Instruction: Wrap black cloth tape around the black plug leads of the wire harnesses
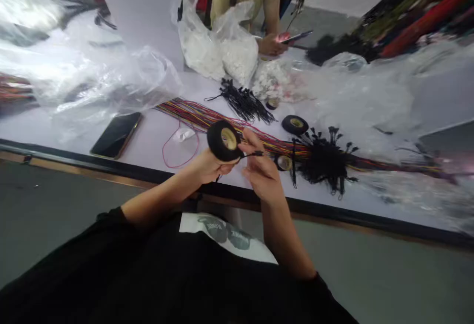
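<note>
A roll of black tape [215, 141] with a pale yellow core is tilted up above the table's front edge. My left hand [213, 167] is closed around its lower side. Close on the right, my right hand [262, 171] has its fingers bent at a thin black cable with a small connector [256, 153], which runs to the roll's edge. The right fingertips also come up against the roll. Behind both hands lies a long bundle of red, yellow and black wires [196, 115].
A pile of black connector cables [326, 161] lies on the right, near another tape roll [295, 124]. More black cables [246, 101] lie behind. A phone [116, 135] and plastic bags [111, 87] are on the left. Across the table, a person's hand [272, 45] holds a phone.
</note>
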### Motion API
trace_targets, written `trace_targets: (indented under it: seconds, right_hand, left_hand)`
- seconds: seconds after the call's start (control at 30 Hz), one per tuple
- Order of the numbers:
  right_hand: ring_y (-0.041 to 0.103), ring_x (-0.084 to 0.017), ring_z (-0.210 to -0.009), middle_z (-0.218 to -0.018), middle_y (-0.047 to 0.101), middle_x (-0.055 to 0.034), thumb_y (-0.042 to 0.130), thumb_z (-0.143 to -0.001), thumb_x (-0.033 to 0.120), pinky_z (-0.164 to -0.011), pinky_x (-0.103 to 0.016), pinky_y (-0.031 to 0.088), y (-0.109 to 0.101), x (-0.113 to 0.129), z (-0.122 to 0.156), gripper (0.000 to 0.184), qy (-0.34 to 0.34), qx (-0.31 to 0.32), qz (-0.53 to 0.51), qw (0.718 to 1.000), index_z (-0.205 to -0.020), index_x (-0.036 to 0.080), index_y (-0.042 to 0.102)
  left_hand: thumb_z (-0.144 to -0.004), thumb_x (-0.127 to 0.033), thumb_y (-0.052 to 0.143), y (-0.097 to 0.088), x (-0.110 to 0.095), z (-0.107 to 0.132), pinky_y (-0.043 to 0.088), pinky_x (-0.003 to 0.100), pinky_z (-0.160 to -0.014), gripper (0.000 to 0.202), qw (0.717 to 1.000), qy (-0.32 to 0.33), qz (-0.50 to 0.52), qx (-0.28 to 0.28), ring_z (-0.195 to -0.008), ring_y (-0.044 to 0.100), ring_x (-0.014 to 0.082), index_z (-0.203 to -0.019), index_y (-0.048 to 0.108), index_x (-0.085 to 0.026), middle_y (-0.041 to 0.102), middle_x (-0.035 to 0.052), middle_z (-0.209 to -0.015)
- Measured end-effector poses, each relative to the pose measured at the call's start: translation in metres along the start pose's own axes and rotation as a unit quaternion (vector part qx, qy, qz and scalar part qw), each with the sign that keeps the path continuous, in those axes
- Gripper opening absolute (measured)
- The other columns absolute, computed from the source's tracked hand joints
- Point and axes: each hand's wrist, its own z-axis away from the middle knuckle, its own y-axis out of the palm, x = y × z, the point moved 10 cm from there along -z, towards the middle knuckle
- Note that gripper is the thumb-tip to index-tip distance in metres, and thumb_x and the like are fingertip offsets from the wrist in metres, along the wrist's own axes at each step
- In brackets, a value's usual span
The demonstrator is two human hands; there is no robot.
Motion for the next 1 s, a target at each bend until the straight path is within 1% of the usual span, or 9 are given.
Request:
trace_targets:
  seconds: [0.13, 0.23, 0.43, 0.53, 0.67, 0.8, 0.87, 0.93, 1.0]
  right_hand:
    - [0.060, -0.018, -0.089, -0.088, 0.066, -0.0015, 0.057, -0.081, 0.035, -0.080, -0.035, 0.047, -0.027, -0.007, 0.007, 0.015, 0.023, -0.149, 0.078, 0.985, -0.080, 0.027, 0.070]
    - [0.061, -0.016, -0.077, -0.077, 0.067, -0.0003, 0.061, -0.078, 0.031, -0.072, -0.031, 0.047, -0.026, 0.004, 0.009, 0.011, 0.037, -0.149, 0.192, 0.969, -0.075, 0.025, 0.069]
    - [0.062, -0.015, -0.066, -0.072, 0.066, 0.0012, 0.056, -0.080, 0.037, -0.065, -0.029, 0.047, -0.017, -0.005, 0.010, 0.016, 0.131, -0.129, 0.239, 0.953, -0.085, 0.022, 0.063]
    - [0.061, -0.015, -0.067, -0.073, 0.065, 0.0013, 0.057, -0.079, 0.036, -0.066, -0.029, 0.047, -0.018, -0.011, 0.009, 0.015, 0.134, -0.136, 0.257, 0.947, -0.081, 0.022, 0.060]
    - [0.061, -0.016, -0.071, -0.072, 0.065, 0.0002, 0.054, -0.081, 0.032, -0.067, -0.029, 0.047, -0.022, 0.005, 0.007, 0.014, 0.071, -0.164, 0.289, 0.940, -0.072, 0.022, 0.058]
    - [0.063, -0.016, -0.072, -0.075, 0.067, 0.0001, 0.058, -0.077, 0.030, -0.068, -0.030, 0.048, -0.016, 0.006, 0.005, 0.012, 0.068, -0.133, 0.238, 0.960, -0.069, 0.022, 0.058]
    - [0.063, -0.015, -0.066, -0.072, 0.066, 0.0011, 0.062, -0.074, 0.033, -0.063, -0.030, 0.048, -0.024, -0.005, 0.007, 0.014, 0.113, -0.173, 0.169, 0.964, -0.068, 0.022, 0.056]
    - [0.060, -0.014, -0.054, -0.063, 0.064, 0.0032, 0.064, -0.072, 0.036, -0.056, -0.029, 0.048, -0.034, -0.022, 0.012, 0.020, 0.161, -0.223, 0.071, 0.959, -0.066, 0.021, 0.052]
    - [0.056, -0.013, -0.047, -0.055, 0.060, 0.0048, 0.065, -0.070, 0.038, -0.051, -0.028, 0.046, -0.036, -0.035, 0.014, 0.023, 0.192, -0.232, 0.000, 0.954, -0.065, 0.021, 0.050]
  left_hand:
    - [-0.061, -0.034, 0.066, -0.004, -0.019, 0.007, 0.035, 0.020, -0.049, 0.020, 0.993, 0.088, -0.080, 0.021, -0.054, 0.045, 0.0074, -0.064, 0.057, -0.016, 0.052, -0.0014, -0.060]
    - [-0.064, -0.027, 0.064, 0.002, -0.029, 0.013, 0.037, 0.021, -0.053, 0.013, 0.964, 0.148, -0.213, 0.056, -0.060, 0.048, 0.0088, -0.069, 0.061, -0.015, 0.056, 0.0000, -0.067]
    - [-0.071, -0.014, 0.056, -0.006, -0.044, 0.018, 0.038, 0.021, -0.060, 0.006, 0.887, 0.248, -0.381, -0.087, -0.062, 0.048, 0.0078, -0.065, 0.055, -0.016, 0.053, -0.0028, -0.063]
    - [-0.073, -0.016, 0.057, -0.008, -0.038, 0.019, 0.039, 0.022, -0.062, 0.006, 0.897, 0.250, -0.346, -0.116, -0.064, 0.049, 0.0078, -0.067, 0.055, -0.016, 0.054, -0.0024, -0.064]
    - [-0.064, -0.027, 0.070, -0.018, -0.029, 0.015, 0.039, 0.019, -0.053, 0.029, 0.960, 0.206, -0.153, -0.114, -0.056, 0.048, 0.0048, -0.083, 0.049, -0.018, 0.054, -0.0039, -0.073]
    - [-0.065, -0.055, 0.064, 0.003, -0.003, 0.001, 0.031, 0.019, -0.039, 0.044, 0.998, 0.042, -0.018, 0.050, -0.045, 0.048, 0.0066, -0.083, 0.050, -0.017, 0.053, -0.0020, -0.065]
    - [-0.066, -0.059, 0.059, 0.007, -0.001, 0.004, 0.031, 0.021, -0.038, 0.046, 0.995, 0.016, -0.040, 0.086, -0.045, 0.047, 0.0078, -0.081, 0.051, -0.016, 0.053, -0.0008, -0.062]
    - [-0.064, -0.056, 0.064, 0.002, -0.016, 0.012, 0.039, 0.023, -0.046, 0.046, 0.986, 0.074, -0.134, 0.068, -0.055, 0.052, 0.0107, -0.084, 0.053, -0.016, 0.055, 0.0009, -0.068]
    - [-0.053, -0.048, 0.076, 0.005, -0.034, 0.026, 0.047, 0.030, -0.068, 0.058, 0.942, 0.150, -0.290, 0.071, -0.083, 0.057, 0.0183, -0.096, 0.053, -0.017, 0.057, 0.0054, -0.089]
